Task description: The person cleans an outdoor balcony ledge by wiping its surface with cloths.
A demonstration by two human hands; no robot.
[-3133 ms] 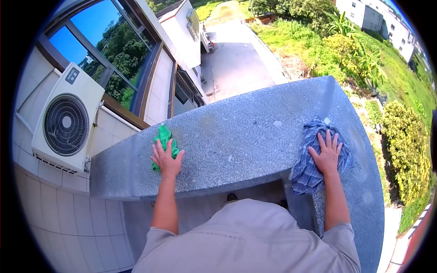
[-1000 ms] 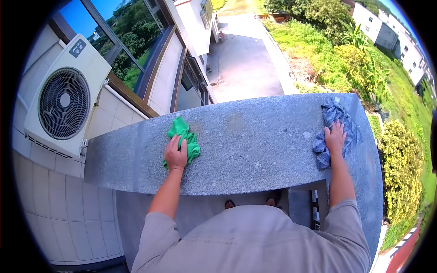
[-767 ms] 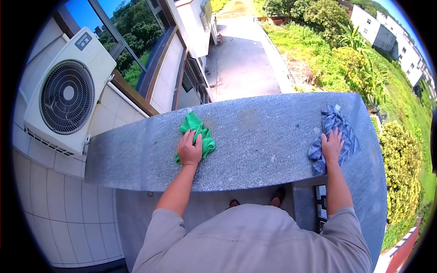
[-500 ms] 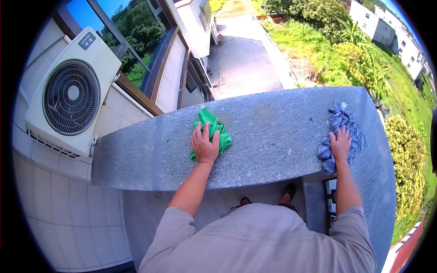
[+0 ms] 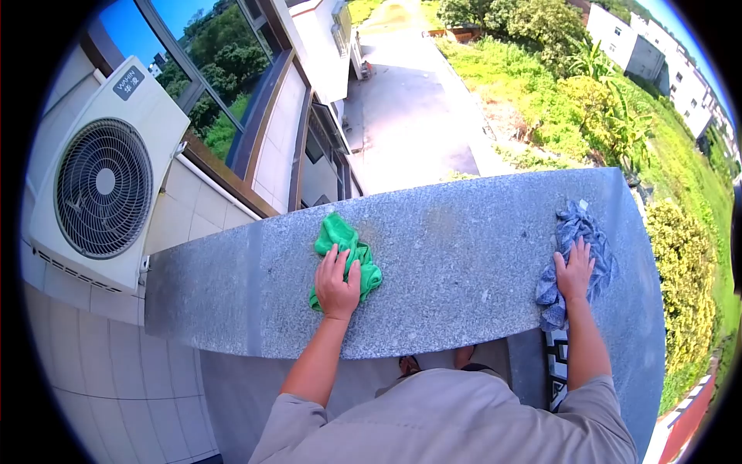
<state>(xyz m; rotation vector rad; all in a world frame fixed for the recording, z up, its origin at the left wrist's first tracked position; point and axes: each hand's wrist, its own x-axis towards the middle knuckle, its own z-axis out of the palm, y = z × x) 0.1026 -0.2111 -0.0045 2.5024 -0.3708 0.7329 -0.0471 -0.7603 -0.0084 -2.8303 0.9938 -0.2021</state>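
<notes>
A crumpled green cloth (image 5: 334, 232) lies on the speckled grey stone ledge (image 5: 440, 263), left of its middle. My left hand (image 5: 338, 286) rests flat on the near part of this cloth, fingers spread and pointing away from me. Toward the ledge's right end, a bunched blue-grey cloth (image 5: 595, 243) is spread under my right hand (image 5: 574, 272). That hand also lies flat with its fingers apart, and the cloth shows on both sides of it. A small white tag sits at the blue-grey cloth's far edge.
An air conditioner unit (image 5: 104, 182) hangs on the tiled wall at the left, beside a framed window (image 5: 209, 69). Beyond the ledge are a concrete yard (image 5: 410, 108) and green plants far below. My feet show under the ledge's near edge.
Since the oldest frame, the green cloth has moved right along the ledge with my left hand on it. My right hand stays on the blue-grey cloth, which has changed shape. The camera view has shifted.
</notes>
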